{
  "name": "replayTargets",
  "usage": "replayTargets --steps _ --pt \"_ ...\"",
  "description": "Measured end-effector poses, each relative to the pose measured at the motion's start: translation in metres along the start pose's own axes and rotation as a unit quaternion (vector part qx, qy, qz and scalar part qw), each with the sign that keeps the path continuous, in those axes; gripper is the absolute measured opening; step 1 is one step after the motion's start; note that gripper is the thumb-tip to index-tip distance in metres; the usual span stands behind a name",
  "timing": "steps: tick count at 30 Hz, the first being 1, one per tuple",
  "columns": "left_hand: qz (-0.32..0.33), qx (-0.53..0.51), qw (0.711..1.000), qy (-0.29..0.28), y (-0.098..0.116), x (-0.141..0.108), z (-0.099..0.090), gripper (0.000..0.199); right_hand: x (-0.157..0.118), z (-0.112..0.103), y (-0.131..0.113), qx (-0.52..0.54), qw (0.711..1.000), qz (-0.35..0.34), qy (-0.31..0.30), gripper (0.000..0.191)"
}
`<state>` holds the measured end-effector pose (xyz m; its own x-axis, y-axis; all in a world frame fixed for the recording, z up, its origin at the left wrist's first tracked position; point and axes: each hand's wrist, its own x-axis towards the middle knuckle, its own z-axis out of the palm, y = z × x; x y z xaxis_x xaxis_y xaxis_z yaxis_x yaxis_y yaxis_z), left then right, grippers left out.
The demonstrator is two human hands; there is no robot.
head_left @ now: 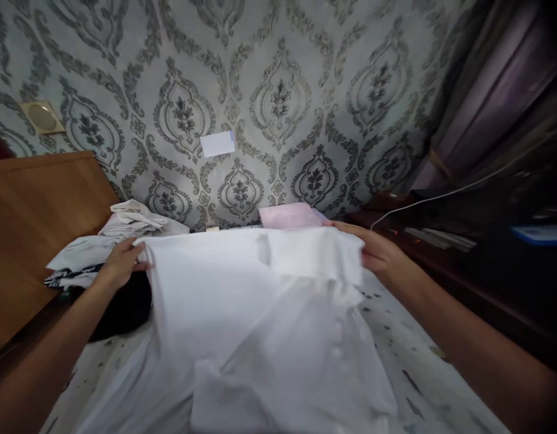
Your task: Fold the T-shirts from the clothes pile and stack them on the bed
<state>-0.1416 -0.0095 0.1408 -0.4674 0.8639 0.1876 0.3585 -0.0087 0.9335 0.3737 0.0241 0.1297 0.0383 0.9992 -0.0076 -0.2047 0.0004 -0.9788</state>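
A white garment point(210, 289), which looks like a shirt, is stretched between my two hands above the bed. My left hand point(122, 263) pinches its upper left corner, fingers closed on the cloth. At the upper right edge my right hand point(373, 244) grips the fabric, its fingertips partly hidden behind it. A folded flap of the cloth hangs over on the right side, slightly blurred. The lower part drapes loosely in creases toward me. Just beyond the top edge lies a pink folded item point(290, 215).
White folded clothes point(134, 220) are piled at the left, beside a wooden panel point(47, 199). A black cloth point(122, 307) lies below them. The patterned bedsheet point(409, 361) spreads underneath. At the right are a dark shelf, a thin cable point(441, 196) and a blue-edged object point(541, 234).
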Motion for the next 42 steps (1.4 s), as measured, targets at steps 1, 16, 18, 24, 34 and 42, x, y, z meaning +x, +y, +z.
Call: replayTargets --steps 1,16,18,24,34,42 --pt "-0.003 -0.003 1.000 0.031 0.004 0.013 0.006 0.016 0.020 0.015 -0.004 0.051 0.998 0.039 -0.019 0.018" --pt "0.160 0.256 0.946 -0.115 -0.078 0.004 0.067 0.026 -0.018 0.009 0.119 -0.373 0.900 -0.196 -0.108 0.028" --pt "0.238 0.323 0.904 -0.147 -0.085 -0.027 0.060 0.029 -0.055 0.002 0.123 -0.465 0.831 -0.256 -0.170 0.037" --pt "0.277 0.399 0.847 -0.215 -0.110 -0.145 0.009 0.040 -0.135 0.005 0.124 -0.591 0.710 -0.291 -0.247 0.040" --pt "-0.062 0.527 0.841 -0.104 -0.111 -0.224 -0.091 0.067 -0.157 0.014 0.115 -0.588 0.703 -0.303 -0.260 0.025" --pt "-0.135 0.452 0.873 -0.125 -0.102 -0.220 -0.123 0.033 -0.182 -0.021 0.103 -0.388 0.858 -0.217 -0.258 0.029"
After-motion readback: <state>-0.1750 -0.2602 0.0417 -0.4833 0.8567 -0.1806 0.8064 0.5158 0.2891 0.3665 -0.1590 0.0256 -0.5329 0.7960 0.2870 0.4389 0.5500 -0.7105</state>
